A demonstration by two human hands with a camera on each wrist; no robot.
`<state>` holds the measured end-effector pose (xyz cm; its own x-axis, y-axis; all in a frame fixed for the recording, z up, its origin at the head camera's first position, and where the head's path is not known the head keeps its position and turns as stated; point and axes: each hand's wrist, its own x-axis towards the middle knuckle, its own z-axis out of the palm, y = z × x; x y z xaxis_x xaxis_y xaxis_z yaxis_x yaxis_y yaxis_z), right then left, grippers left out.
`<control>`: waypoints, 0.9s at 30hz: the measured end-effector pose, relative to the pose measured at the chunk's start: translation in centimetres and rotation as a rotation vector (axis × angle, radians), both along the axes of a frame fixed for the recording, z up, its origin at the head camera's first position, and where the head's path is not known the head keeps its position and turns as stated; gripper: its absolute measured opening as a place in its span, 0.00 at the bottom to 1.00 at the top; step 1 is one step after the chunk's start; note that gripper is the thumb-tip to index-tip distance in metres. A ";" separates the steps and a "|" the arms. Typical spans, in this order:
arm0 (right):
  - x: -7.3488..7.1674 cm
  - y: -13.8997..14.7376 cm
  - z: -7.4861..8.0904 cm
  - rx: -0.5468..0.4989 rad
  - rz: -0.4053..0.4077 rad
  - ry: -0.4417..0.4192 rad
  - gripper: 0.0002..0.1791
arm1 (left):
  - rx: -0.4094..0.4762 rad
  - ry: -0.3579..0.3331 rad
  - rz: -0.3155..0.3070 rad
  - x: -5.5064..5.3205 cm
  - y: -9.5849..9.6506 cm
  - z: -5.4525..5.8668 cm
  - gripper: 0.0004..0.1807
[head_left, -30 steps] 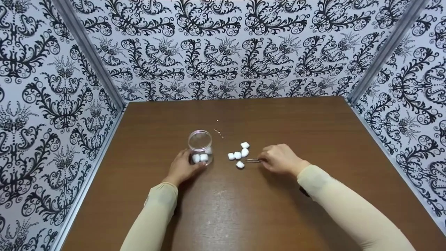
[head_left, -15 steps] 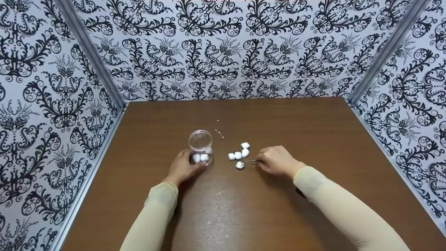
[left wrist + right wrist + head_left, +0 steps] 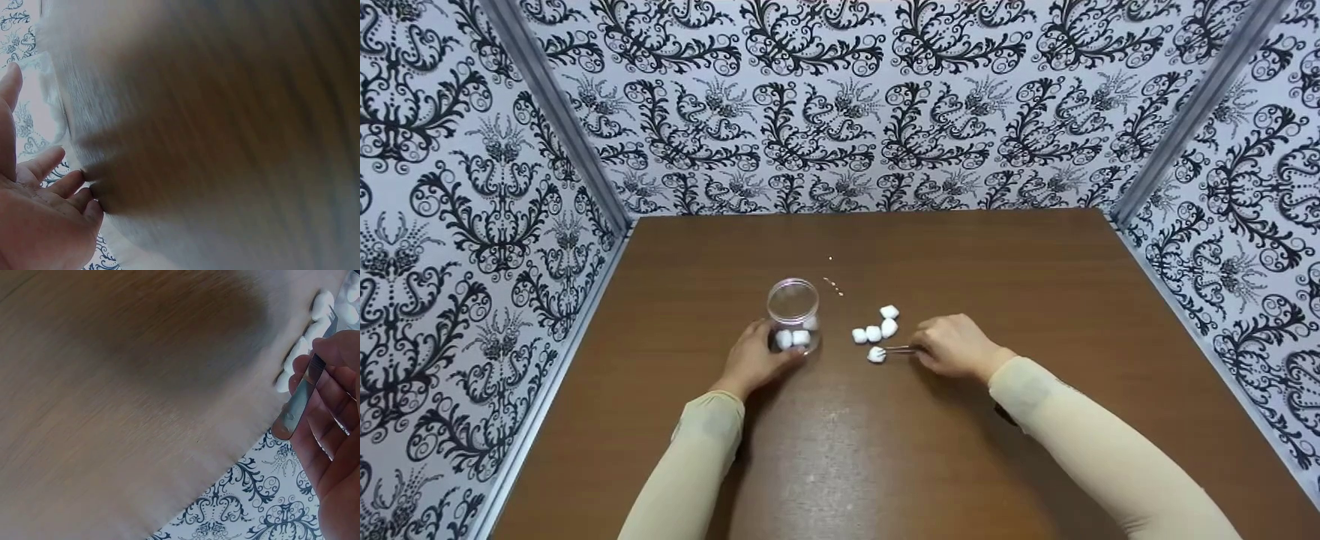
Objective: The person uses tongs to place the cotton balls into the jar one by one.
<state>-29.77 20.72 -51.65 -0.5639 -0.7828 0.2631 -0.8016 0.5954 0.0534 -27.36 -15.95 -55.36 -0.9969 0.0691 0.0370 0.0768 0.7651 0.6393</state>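
Observation:
In the head view my left hand [image 3: 752,362] holds a clear round jar [image 3: 793,301] standing on the table, thumb on one side and fingers on the other. Some cotton balls [image 3: 801,338] lie inside it. The left wrist view shows the jar [image 3: 42,101] between thumb and fingers. My right hand [image 3: 958,346] pinches metal tweezers [image 3: 304,391] between thumb and fingers. Their tips are on a single cotton ball [image 3: 877,355] on the table. Just beyond it lie several more cotton balls [image 3: 873,333] in a bent row.
Behind the jar some tiny pale specks [image 3: 833,286] lie on the brown wooden table [image 3: 840,450]. Patterned walls [image 3: 840,112] with grey metal corner posts [image 3: 559,112] enclose the table at the back and sides.
My right hand has moved slightly left, bringing the tweezers from beside the nearest cotton ball onto it, and their tips have closed together. The left hand and jar have stayed in place.

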 end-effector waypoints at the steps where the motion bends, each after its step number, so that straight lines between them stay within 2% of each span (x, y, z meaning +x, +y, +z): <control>1: 0.0 0.0 0.0 0.000 0.000 0.000 0.03 | -0.001 0.001 0.000 0.0 0.0 0.0 0.43; 12: -0.4 0.2 0.0 -0.023 0.012 0.022 0.03 | 0.008 0.026 -0.002 -0.2 0.2 0.2 0.41; 20: -0.6 0.8 1.0 -0.039 0.001 0.037 0.05 | 0.003 0.028 0.001 -0.2 0.3 0.4 0.40; 27: -0.5 1.4 1.8 -0.046 -0.002 0.054 0.04 | -0.002 0.010 0.009 0.2 0.1 0.0 0.41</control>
